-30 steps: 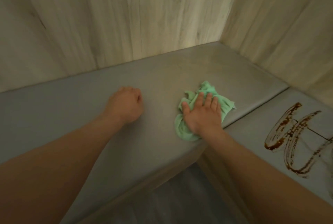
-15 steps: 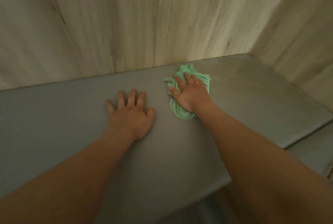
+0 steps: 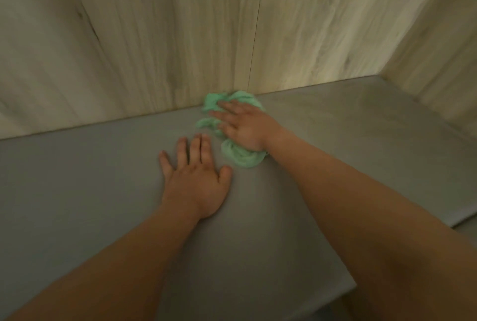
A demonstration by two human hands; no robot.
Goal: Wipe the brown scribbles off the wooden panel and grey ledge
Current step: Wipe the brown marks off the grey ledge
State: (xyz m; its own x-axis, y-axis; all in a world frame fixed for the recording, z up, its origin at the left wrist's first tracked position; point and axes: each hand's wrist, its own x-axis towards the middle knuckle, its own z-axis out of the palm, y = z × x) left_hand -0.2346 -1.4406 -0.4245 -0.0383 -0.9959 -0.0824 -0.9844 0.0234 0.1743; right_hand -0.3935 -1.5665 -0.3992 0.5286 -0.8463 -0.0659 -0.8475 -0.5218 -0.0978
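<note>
Back wooden panel [image 3: 154, 36], pale grain running vertical, filled the upper half of the view; one thin vertical seam ran down it near centre. A second wooden wall [image 3: 438, 44] met it at a corner on the right. Grey ledge [image 3: 77, 191] ran along the foot of both, flat and matte, with a pale glow along the back joint right of centre. Its front edge showed at lower right, a lower grey surface [image 3: 468, 230] just beyond it. Two bare forearms reached in from the bottom of the frame. Left hand [image 3: 197, 186] lay palm down on the ledge, fingers straight and slightly spread, holding nothing. Right hand [image 3: 245, 129] was farther in, just beyond the left, palm down on a crumpled green cloth [image 3: 241, 159], fingers extended flat and pressing it to the ledge, not curled round it. The cloth's far end touched the base of the back panel at the seam; its near end bunched out under the wrist, close to the left thumb but apart from it. Right hand slightly blurred.
</note>
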